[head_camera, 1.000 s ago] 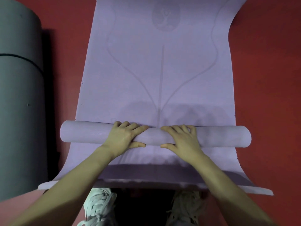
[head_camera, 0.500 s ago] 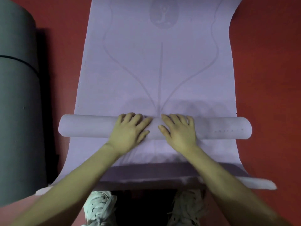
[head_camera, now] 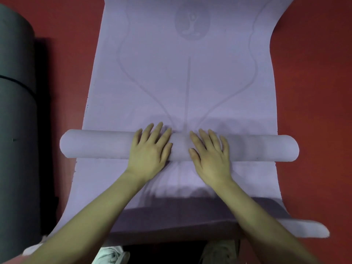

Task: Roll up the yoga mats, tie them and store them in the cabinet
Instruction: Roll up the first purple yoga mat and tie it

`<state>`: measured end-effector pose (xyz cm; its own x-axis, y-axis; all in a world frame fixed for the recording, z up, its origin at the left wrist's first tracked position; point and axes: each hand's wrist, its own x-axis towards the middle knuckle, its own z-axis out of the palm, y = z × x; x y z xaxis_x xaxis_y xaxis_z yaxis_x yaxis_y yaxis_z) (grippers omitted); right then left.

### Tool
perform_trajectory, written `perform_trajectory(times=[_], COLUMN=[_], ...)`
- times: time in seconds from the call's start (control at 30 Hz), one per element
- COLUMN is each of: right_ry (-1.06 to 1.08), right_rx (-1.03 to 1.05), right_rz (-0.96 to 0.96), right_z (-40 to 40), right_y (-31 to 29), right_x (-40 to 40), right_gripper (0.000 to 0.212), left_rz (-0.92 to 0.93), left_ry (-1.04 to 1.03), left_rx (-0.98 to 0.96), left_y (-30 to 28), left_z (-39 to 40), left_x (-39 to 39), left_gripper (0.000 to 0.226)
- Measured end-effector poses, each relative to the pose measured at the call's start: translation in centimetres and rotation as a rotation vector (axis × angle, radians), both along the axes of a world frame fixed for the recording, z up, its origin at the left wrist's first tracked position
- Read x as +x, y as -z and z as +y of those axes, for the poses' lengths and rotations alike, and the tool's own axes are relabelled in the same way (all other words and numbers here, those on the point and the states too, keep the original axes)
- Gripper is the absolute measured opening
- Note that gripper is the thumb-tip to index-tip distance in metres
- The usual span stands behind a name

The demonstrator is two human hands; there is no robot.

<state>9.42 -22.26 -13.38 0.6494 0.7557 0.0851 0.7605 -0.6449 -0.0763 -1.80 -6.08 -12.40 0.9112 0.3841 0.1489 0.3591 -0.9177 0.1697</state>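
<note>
Purple mat (head_camera: pixel 182 77): we see it spread on the red floor (head_camera: pixel 312 92), running from the top of the frame down to the bottom centre, with faint printed curves and a round emblem near the top.
Rolled part (head_camera: pixel 106 146): a tube lying across the mat at mid-frame, its ends sticking out past the mat's left and right edges; flat mat shows both above and below it.
Left hand (head_camera: pixel 150 151): we see it laid palm down on the roll just left of centre, fingers (head_camera: pixel 158 130) straight and spread, tips reaching over the far side; it presses, gripping nothing.
Right hand (head_camera: pixel 209 155): laid flat on the roll just right of centre, fingers straight and fanned, thumb near the roll's lower edge.
Hands together: close, a narrow strip of roll between them.
Grey mat (head_camera: pixel 15 115): a thick rolled one along the left edge, apart from the purple one.
Shoes (head_camera: pixel 112 254): pale, at the bottom edge.
</note>
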Motion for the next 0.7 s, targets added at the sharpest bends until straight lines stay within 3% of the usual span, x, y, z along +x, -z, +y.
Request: perform_trajectory(times=[0.33, 0.57, 0.7], right_ry=[-0.069, -0.094, -0.107], right_rx=[0.136, 0.071, 0.012], right_rz=[-0.071, 0.021, 0.016], right_z=[0.1, 2.2, 4.5], right_y=[0.0, 0.4, 0.2], right_x=[-0.6, 3.6, 6.5], right_gripper=[0.046, 0.081, 0.098], left_rz=[0.061, -0.007, 0.074], left_ry=[-0.037, 0.065, 0.13], left_rx=[-0.05, -0.034, -0.007], left_y=[0.2, -0.5, -0.1], left_z=[2.5, 3.4, 4.9], left_x=[2.2, 2.4, 2.9], left_gripper=[0.046, 0.05, 0.07])
